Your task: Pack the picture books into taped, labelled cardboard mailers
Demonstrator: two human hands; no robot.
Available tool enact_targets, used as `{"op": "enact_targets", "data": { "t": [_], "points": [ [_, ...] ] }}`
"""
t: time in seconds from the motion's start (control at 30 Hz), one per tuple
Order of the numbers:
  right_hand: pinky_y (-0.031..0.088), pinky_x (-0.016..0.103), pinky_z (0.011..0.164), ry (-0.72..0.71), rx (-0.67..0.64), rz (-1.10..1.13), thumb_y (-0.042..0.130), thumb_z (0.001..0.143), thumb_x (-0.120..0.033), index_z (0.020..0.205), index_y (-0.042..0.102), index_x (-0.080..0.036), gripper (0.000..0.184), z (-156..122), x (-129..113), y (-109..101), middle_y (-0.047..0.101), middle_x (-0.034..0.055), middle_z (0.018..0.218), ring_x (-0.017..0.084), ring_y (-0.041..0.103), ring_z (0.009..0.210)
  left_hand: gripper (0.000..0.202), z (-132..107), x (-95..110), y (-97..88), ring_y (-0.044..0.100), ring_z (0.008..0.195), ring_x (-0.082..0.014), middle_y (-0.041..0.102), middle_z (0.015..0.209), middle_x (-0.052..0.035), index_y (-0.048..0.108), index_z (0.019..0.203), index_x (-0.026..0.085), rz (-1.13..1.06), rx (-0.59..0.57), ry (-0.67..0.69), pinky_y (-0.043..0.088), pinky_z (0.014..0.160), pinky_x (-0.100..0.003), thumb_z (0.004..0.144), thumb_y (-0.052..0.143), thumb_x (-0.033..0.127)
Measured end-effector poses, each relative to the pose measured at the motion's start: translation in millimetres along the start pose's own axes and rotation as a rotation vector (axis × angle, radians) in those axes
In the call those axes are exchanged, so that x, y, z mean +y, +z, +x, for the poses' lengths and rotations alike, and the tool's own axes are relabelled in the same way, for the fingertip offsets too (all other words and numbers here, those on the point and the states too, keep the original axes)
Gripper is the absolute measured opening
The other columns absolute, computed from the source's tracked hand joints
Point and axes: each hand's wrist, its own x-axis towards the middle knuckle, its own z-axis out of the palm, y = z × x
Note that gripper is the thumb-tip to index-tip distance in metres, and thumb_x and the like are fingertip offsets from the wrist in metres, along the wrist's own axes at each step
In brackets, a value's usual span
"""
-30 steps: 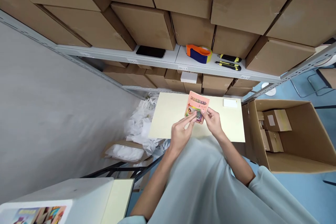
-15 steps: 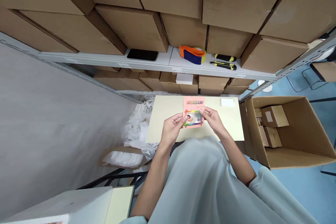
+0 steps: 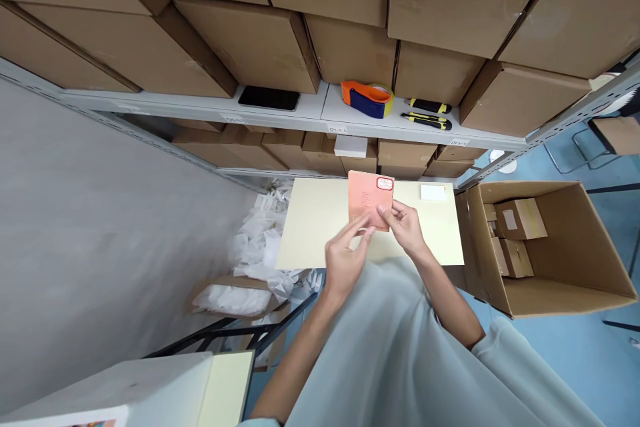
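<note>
A thin salmon-pink booklet [image 3: 364, 190] is held up above the cream table. It shows a side with a red-framed label at the upper right and small red print. My right hand [image 3: 407, 228] pinches its lower right edge, thumb on the near face. At its lower left corner is my left hand [image 3: 346, 259], thumb and fingers apart and a little blurred. Those fingertips overlap the booklet's bottom edge; whether they touch it is unclear.
The cream tabletop [image 3: 310, 227] carries a small white card [image 3: 433, 192] at right. An open carton [image 3: 575, 280] holding small boxes stands beside it. On the shelf are a phone [image 3: 269, 98], a tape dispenser [image 3: 367, 100] and cutters [image 3: 427, 121]. White packing material [image 3: 255, 240] lies left.
The booklet has been turned from its picture cover to the plainer printed side. My left hand has come off its left edge to the bottom corner; my right hand keeps its pinch.
</note>
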Motion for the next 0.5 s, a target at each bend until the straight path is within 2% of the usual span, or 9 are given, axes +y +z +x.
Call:
{"op": "enact_targets", "data": {
  "t": [0.07, 0.1, 0.17, 0.23, 0.3, 0.4, 0.5],
  "points": [
    [0.069, 0.043, 0.091, 0.022, -0.069, 0.035, 0.083, 0.083, -0.077, 0.11, 0.086, -0.021, 0.062, 3.2, -4.9, -6.4, 0.087, 0.0061, 0.104, 0.029, 0.082, 0.098, 0.045, 13.0, -2.6, -15.5, 0.077, 0.107, -0.024, 0.078, 0.137, -0.0121, 0.079, 0.136, 0.024, 0.034, 0.128, -0.025, 0.064, 0.093, -0.038, 0.095, 0.081, 0.043],
    [0.069, 0.044, 0.092, 0.033, -0.093, 0.05, 0.084, 0.083, -0.077, 0.111, 0.086, -0.021, 0.063, 3.2, -6.7, -7.9, 0.087, 0.0059, 0.104, 0.029, 0.082, 0.099, 0.05, 20.4, -5.1, -23.4, 0.075, 0.101, -0.0225, 0.078, 0.135, -0.0124, 0.078, 0.137, 0.023, 0.028, 0.14, -0.055, 0.063, 0.086, -0.035, 0.092, 0.083, 0.045],
    [0.069, 0.046, 0.093, 0.047, -0.125, 0.075, 0.084, 0.082, -0.077, 0.112, 0.086, -0.021, 0.064, 1.6, -8.4, -7.9, 0.087, 0.006, 0.104, 0.03, 0.082, 0.101, 0.05, 33.7, -11.0, -36.6, 0.069, 0.085, -0.0186, 0.081, 0.116, -0.0101, 0.082, 0.128, 0.02, -0.039, 0.049, -0.131, 0.058, 0.074, -0.03, 0.087, 0.087, 0.049],
    [0.069, 0.047, 0.095, 0.05, -0.139, 0.087, 0.084, 0.082, -0.078, 0.111, 0.085, -0.021, 0.064, 0.0, -7.3, -5.7, 0.087, 0.0065, 0.106, 0.031, 0.082, 0.103, 0.044, 41.8, -15.9, -44.2, 0.059, 0.07, -0.0146, 0.078, 0.094, -0.0054, 0.085, 0.113, 0.019, -0.126, -0.049, -0.176, 0.051, 0.065, -0.027, 0.085, 0.087, 0.052],
    [0.069, 0.046, 0.094, 0.05, -0.131, 0.082, 0.084, 0.082, -0.077, 0.111, 0.084, -0.021, 0.063, 0.0, -4.7, -3.6, 0.087, 0.0068, 0.106, 0.031, 0.082, 0.104, 0.04, 44.4, -18.2, -46.6, 0.053, 0.066, -0.0128, 0.073, 0.087, -0.0027, 0.086, 0.106, 0.019, -0.149, -0.059, -0.155, 0.047, 0.062, -0.026, 0.083, 0.088, 0.051],
    [0.069, 0.045, 0.094, 0.017, -0.093, 0.047, 0.085, 0.084, -0.073, 0.115, 0.079, -0.024, 0.059, 1.6, -3.1, -4.0, 0.087, 0.006, 0.103, 0.029, 0.083, 0.101, 0.032, 43.2, -16.4, -46.3, 0.054, 0.067, -0.0122, 0.072, 0.089, -0.0025, 0.085, 0.102, 0.02, -0.125, -0.013, -0.086, 0.047, 0.063, -0.026, 0.084, 0.088, 0.047],
    [0.062, 0.049, 0.111, -0.134, -0.066, -0.046, 0.085, 0.091, -0.063, 0.108, 0.079, -0.026, 0.041, 0.5, -8.1, -8.0, 0.087, 0.0068, 0.114, 0.03, 0.08, 0.118, 0.023, 42.0, -10.4, -48.5, 0.068, 0.08, -0.0166, 0.078, 0.098, -0.0066, 0.085, 0.098, 0.022, -0.107, 0.03, 0.012, 0.053, 0.072, -0.028, 0.088, 0.084, 0.042]
  ]
}}
